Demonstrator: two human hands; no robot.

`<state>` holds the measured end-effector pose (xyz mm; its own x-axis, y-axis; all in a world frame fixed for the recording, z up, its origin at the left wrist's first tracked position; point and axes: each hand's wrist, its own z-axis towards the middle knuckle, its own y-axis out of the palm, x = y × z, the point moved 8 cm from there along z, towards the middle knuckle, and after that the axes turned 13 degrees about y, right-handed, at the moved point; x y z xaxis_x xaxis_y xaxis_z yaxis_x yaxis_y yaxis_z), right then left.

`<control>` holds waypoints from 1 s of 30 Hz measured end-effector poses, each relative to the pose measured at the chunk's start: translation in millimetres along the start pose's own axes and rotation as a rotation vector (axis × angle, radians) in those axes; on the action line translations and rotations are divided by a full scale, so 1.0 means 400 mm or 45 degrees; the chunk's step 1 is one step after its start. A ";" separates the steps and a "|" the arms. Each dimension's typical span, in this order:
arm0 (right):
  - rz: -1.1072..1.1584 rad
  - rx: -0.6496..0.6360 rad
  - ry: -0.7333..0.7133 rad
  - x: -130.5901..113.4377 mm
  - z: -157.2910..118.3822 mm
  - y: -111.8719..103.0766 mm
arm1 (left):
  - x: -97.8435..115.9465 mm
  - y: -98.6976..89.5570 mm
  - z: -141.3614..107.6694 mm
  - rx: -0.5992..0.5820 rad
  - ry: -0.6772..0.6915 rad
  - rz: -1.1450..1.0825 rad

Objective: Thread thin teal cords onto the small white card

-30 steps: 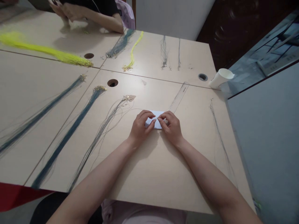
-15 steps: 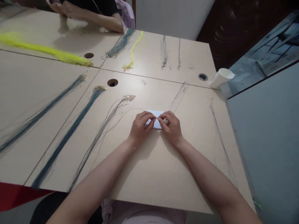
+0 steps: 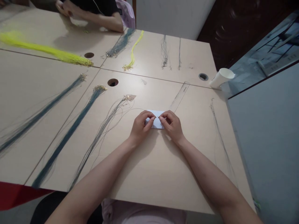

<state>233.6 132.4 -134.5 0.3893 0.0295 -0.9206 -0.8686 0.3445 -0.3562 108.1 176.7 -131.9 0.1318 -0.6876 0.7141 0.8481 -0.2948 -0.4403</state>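
Over a small white card [image 3: 158,124] on the table, my left hand [image 3: 141,125] and my right hand [image 3: 173,125] face each other with thumb and forefinger pinched. Their fingertips are almost together, and whatever they pinch is too small to make out. A thin line curves over to my left hand from a loose bundle of grey lines [image 3: 100,130] on the left. That bundle's top end has small gold metal pieces, which look like fish hooks, on a scrap of brown paper [image 3: 132,97]. Just beyond my right hand lies a clear ruler [image 3: 179,97].
Dark teal line bundles [image 3: 77,119] lie at left, a bright yellow bundle [image 3: 51,52] farther back. Several smaller bundles lie across the table seam. A white cup [image 3: 221,77] stands at the right edge near a cable hole [image 3: 203,77]. Another person's arm [image 3: 105,22] rests at the far side.
My fingertips have shifted slightly and my right fingers have curled in a little more over the card. The other person's hands have moved a bit to the right.
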 end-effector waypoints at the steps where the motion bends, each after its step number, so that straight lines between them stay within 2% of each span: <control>1: 0.003 0.002 -0.001 -0.001 0.000 -0.001 | -0.002 0.001 0.000 -0.004 -0.018 -0.012; 4: -0.001 -0.008 -0.001 -0.003 -0.001 0.001 | -0.006 0.006 0.000 -0.029 -0.037 -0.033; 11: -0.037 -0.038 0.022 0.003 0.002 0.007 | 0.001 0.014 0.001 -0.068 0.041 -0.017; 16: -0.021 -0.044 0.047 0.009 0.002 0.008 | 0.012 0.001 0.002 -0.003 0.053 -0.018; 23: -0.020 -0.082 0.016 0.007 -0.001 0.014 | 0.022 0.000 0.001 0.028 0.169 0.044; 30: -0.096 -0.041 -0.021 -0.002 -0.007 0.015 | 0.012 0.007 -0.004 -0.001 0.120 0.097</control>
<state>227.4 131.9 -136.4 0.4587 0.0207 -0.8884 -0.8461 0.3157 -0.4295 110.4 171.4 -130.6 0.1468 -0.7673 0.6243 0.8369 -0.2401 -0.4919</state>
